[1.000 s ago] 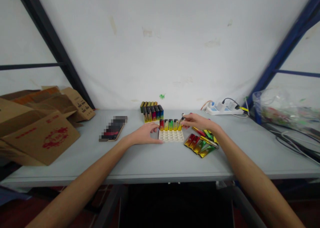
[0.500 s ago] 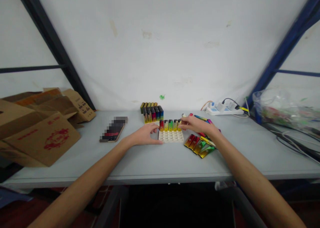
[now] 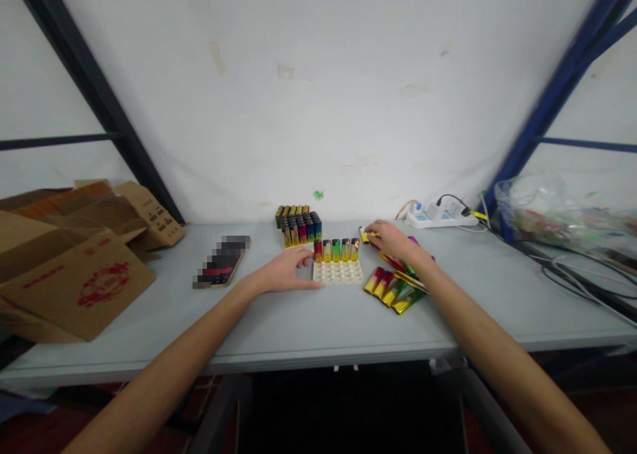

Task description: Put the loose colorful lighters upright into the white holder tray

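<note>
A white tray (image 3: 338, 276) with rows of round holes lies on the table, its back row filled with upright lighters (image 3: 336, 251) in red, yellow and green. My left hand (image 3: 286, 270) holds the tray's left end, thumb along the front corner and fingers curled at the side. Behind the tray's right end, my right hand (image 3: 393, 239) bends down with its fingertips closed on a yellow lighter (image 3: 364, 235), which they partly cover. Under and in front of that hand lie loose shiny lighters (image 3: 391, 288) in red, gold and green.
Upright lighters stand packed in a block (image 3: 301, 228) near the wall. A phone (image 3: 223, 261) lies to the left, beside opened cardboard boxes (image 3: 99, 275). At the back right sit a white power strip (image 3: 440, 216) with plugs, cables and a plastic bag (image 3: 557, 215).
My right hand has left the back-row lighter at the tray's right end and moved right and back to the loose lighters. My left hand stays at the tray. The view has shifted slightly.
</note>
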A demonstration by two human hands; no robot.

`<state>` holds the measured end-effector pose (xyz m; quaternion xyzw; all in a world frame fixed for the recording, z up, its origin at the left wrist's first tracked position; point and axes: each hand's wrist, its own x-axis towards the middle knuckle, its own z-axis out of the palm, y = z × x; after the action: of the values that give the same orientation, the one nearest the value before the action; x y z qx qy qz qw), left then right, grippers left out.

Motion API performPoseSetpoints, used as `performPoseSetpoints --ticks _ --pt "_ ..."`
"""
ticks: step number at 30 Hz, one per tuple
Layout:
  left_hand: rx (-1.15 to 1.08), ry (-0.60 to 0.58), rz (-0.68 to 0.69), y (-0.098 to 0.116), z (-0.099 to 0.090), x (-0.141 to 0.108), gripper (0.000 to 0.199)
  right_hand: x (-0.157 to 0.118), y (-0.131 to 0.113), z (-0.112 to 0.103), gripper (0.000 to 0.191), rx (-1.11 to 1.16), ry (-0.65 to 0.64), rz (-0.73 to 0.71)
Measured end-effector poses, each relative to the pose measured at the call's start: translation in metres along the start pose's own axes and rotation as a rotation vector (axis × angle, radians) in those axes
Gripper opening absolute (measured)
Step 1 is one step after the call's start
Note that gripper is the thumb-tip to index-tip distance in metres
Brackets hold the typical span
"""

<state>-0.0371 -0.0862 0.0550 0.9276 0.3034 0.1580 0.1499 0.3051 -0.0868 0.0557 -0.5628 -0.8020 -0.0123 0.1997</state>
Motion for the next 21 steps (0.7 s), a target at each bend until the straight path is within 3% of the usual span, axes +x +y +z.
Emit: performPoseSetpoints --ticks 9,14,21 --pt "-0.001 -0.007 0.006 0.001 0.000 0.000 0.059 0.006 -0.016 0.016 0.027 -0.233 -0.099 0.054" --pt "-0.003 -0.005 -0.001 0.001 0.000 0.000 0.058 0.009 -0.019 0.020 0.021 -0.194 -0.068 0.041" --pt "0.003 0.003 0.008 -0.001 0.001 0.000 0.057 0.003 -0.028 0.030 0.050 -0.138 -0.003 0.026"
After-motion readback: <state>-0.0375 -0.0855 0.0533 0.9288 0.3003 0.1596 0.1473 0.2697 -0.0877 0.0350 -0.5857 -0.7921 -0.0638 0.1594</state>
